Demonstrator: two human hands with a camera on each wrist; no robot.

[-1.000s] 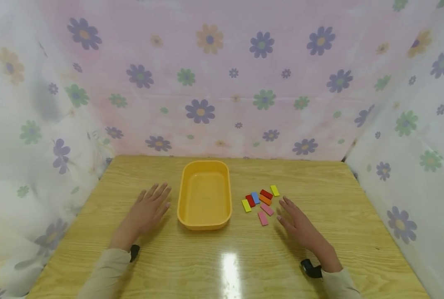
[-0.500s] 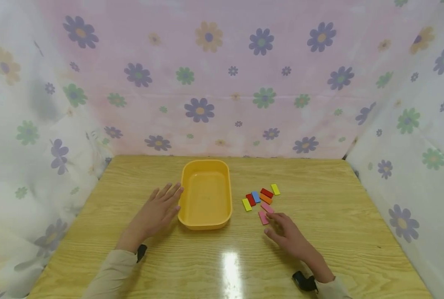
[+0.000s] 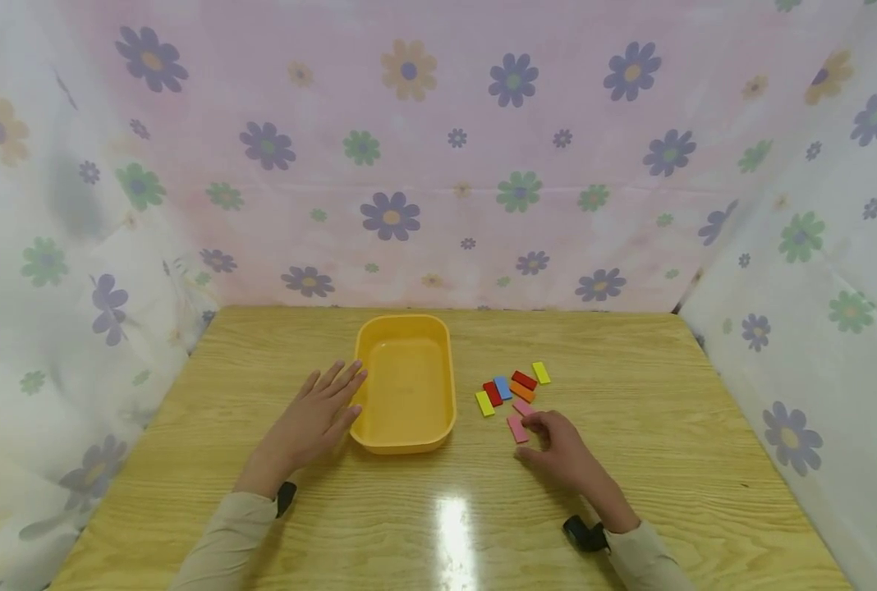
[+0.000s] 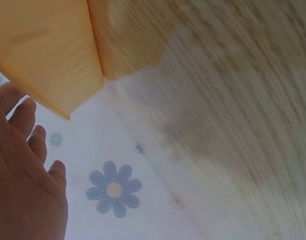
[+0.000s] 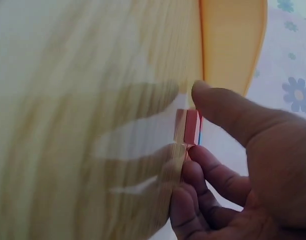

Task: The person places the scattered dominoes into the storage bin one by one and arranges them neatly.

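My left hand (image 3: 313,423) lies at the near left side of a yellow plastic tub (image 3: 360,445), its fingers extended and fingertips at the rim. In the left wrist view the fingers (image 4: 23,117) are beside the tub wall (image 4: 48,55). My right hand (image 3: 564,455) is low over the table, thumb and fingers spread around a pink domino-like block (image 3: 516,429). In the right wrist view, fingertips are close to one end of that block (image 5: 191,127), while the thumb (image 5: 218,102) stands apart from its other end. A second pink block (image 3: 523,407) is partly hidden behind the fingers.
Beyond the pink blocks lie several more flat blocks: yellow (image 3: 485,403), red (image 3: 493,393), blue (image 3: 502,387), orange (image 3: 522,391), another red (image 3: 524,379) and another yellow (image 3: 541,373). A flowered cloth (image 3: 424,164) surrounds the wooden table (image 3: 379,525) at the back and sides.
My left hand has moved right to the tub's rim. My right hand has moved left and nearer, its fingers bending around the near pink block. The blocks and tub look unmoved.
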